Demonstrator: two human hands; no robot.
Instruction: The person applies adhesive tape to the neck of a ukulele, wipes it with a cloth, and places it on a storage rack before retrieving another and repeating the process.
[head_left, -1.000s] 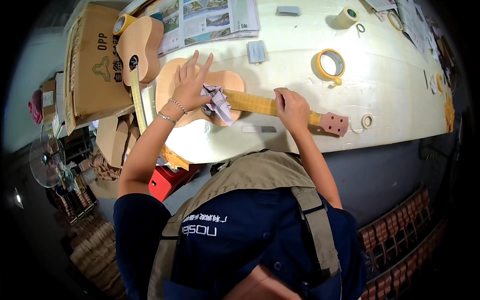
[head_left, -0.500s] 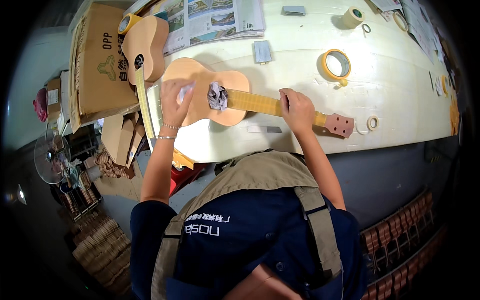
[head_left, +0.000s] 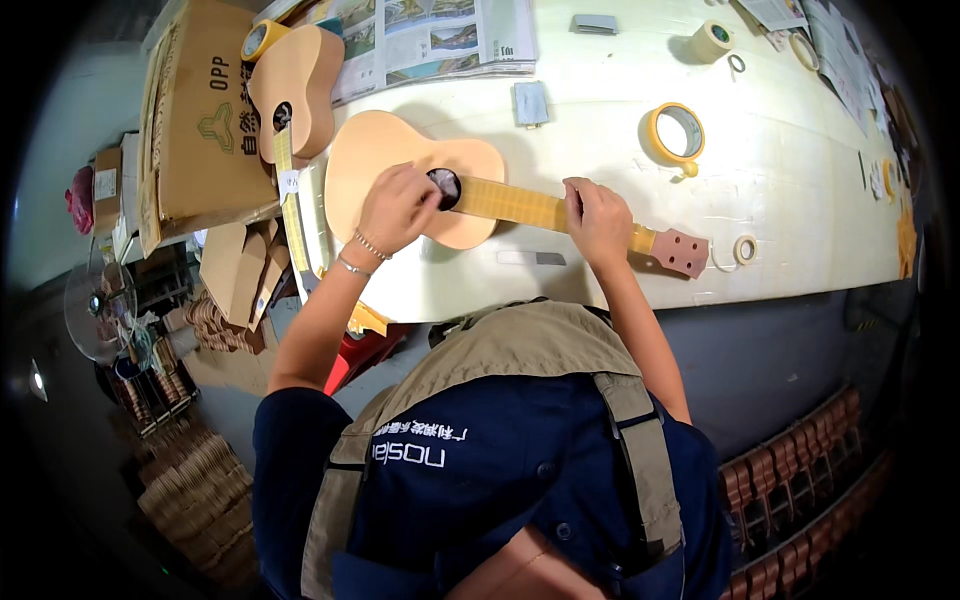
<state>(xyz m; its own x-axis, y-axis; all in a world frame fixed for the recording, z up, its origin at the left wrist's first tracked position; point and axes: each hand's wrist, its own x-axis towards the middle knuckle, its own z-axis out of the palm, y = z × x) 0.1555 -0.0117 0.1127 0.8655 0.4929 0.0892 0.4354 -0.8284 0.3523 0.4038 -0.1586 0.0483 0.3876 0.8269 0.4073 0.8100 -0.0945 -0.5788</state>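
An unfinished ukulele of pale wood lies on the white-covered table, its fretboard masked with yellow tape and its reddish headstock pointing right. My right hand grips the neck near the headstock end. Over the body, my left hand has bent fingers beside the sound hole; its fingertips are blurred, and whether they hold anything is unclear. Crumpled greyish paper shows inside the dark-rimmed hole. A second ukulele rests at the back left, with a small white paper piece on its neck.
A cardboard box stands at the left, with newspapers behind. A yellow tape roll, smaller tape rolls, a grey sanding pad and a flat blade lie on the table. Its near edge runs before me.
My left hand has moved right, toward the sound hole. The crumpled paper that bulged from the hole now sits down inside it. A white piece now shows on the second neck. My right hand keeps its grip.
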